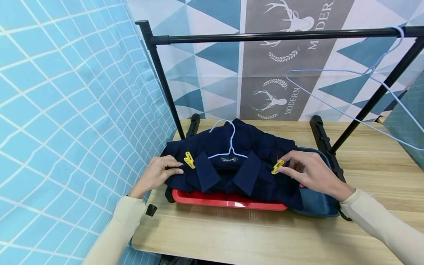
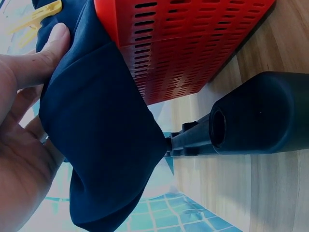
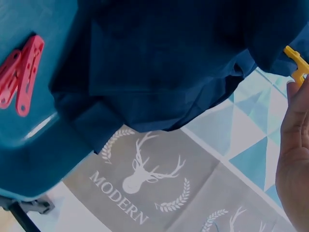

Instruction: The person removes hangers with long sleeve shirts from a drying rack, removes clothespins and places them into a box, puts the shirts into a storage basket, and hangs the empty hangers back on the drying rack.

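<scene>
A navy collared shirt [image 1: 245, 134] lies over a red basket [image 1: 228, 204], with a light-blue wire hanger [image 1: 231, 143] inside its neck and the hook standing up. My left hand [image 1: 160, 171] grips the shirt's left-side shoulder, thumb on top and fingers beneath the cloth in the left wrist view. Just beside that thumb, a yellow clothespin [image 1: 189, 160] sits on the shirt. On the opposite shoulder, my right hand [image 1: 308, 169] pinches a second yellow clothespin [image 1: 276, 167] between thumb and index finger, its tip against the fabric.
A black garment rack [image 1: 265, 37] spans the wooden table [image 1: 232, 232]; another light-blue hanger [image 1: 331, 70] hangs from its rail at right. A dark blue basin [image 1: 318, 202] beside the basket holds red clothespins [image 3: 30, 72]. A blue gridded curtain [image 1: 66, 110] borders the left side.
</scene>
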A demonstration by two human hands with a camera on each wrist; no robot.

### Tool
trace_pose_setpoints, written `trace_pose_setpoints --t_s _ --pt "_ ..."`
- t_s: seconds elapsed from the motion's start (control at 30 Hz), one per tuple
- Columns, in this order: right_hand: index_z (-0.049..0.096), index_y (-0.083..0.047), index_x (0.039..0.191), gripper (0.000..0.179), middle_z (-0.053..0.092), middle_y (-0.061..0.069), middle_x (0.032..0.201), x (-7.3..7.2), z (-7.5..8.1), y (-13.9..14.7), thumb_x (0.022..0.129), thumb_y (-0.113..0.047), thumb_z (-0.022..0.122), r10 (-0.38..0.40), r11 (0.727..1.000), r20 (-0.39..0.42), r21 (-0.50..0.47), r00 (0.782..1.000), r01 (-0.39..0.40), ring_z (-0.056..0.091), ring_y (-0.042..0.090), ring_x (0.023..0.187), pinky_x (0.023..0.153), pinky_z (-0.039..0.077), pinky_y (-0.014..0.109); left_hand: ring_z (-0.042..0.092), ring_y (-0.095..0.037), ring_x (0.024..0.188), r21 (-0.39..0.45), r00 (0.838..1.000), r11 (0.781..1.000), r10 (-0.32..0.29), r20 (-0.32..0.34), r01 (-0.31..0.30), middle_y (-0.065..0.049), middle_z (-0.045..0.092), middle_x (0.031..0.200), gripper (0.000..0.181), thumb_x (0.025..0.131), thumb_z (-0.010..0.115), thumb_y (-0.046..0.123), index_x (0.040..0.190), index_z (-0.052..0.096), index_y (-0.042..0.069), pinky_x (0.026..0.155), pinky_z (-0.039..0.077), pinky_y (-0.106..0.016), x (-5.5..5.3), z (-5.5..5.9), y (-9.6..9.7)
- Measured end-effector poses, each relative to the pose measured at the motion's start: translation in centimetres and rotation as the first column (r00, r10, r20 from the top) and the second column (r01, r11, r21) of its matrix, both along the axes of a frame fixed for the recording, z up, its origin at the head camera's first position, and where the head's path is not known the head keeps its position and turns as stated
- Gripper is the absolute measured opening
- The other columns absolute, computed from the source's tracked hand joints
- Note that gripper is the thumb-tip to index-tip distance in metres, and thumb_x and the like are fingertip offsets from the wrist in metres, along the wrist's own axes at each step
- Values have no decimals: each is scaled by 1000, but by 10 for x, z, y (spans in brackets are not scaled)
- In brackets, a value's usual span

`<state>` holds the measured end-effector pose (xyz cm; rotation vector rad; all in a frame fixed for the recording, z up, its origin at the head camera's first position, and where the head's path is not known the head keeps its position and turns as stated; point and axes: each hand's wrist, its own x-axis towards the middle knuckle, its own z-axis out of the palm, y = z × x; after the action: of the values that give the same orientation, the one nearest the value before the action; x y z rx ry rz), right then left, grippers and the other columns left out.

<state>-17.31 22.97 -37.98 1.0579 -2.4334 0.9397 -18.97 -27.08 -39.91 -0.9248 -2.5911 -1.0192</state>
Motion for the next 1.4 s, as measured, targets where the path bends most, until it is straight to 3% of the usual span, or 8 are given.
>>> trace_pose_setpoints --t_s 0.27,0.67,0.87,1.1,1.4 --pt "73 -20 103 30 68 -12 82 1 -4 -1 84 1 82 24 997 13 -75 1000 -23 60 1 59 59 52 16 68 -10 87 -6 1000 1000 -2 8 3 5 76 95 23 84 82 0 105 82 8 68 53 -23 -2 -1 0" --pt "73 -26 102 34 65 -14 77 3 0 4 88 5 77 24 990 94 -139 995 -11 59 5 56 50 50 20 68 -9 86 -12 1000 1000 12 -6 -12 5 76 93 22 83 83 1 103 83 8 67 52 -23 -1 0 1" --pt "73 -22 101 34 66 -12 77 2 -2 8 87 9 76 11 988 113 -157 994 7 56 8 52 48 49 20 68 -9 84 -7 1000 1000 9 -16 -9 6 76 92 22 82 84 0 103 83 8 66 52 -23 0 0 1" --pt "73 -10 100 29 67 -4 73 13 15 3 88 15 71 31 978 130 -209 991 -3 58 10 51 46 50 24 67 -8 84 -12 1000 1000 18 -1 -18 6 75 93 21 83 83 2 104 83 9 66 52 -24 1 1 1" --pt "74 -9 102 33 69 -3 75 4 1 14 85 19 71 41 966 126 -258 991 -7 61 11 52 48 52 23 67 -8 84 -14 1000 1000 24 10 -24 6 75 93 21 83 83 2 104 83 8 65 51 -24 2 1 1"
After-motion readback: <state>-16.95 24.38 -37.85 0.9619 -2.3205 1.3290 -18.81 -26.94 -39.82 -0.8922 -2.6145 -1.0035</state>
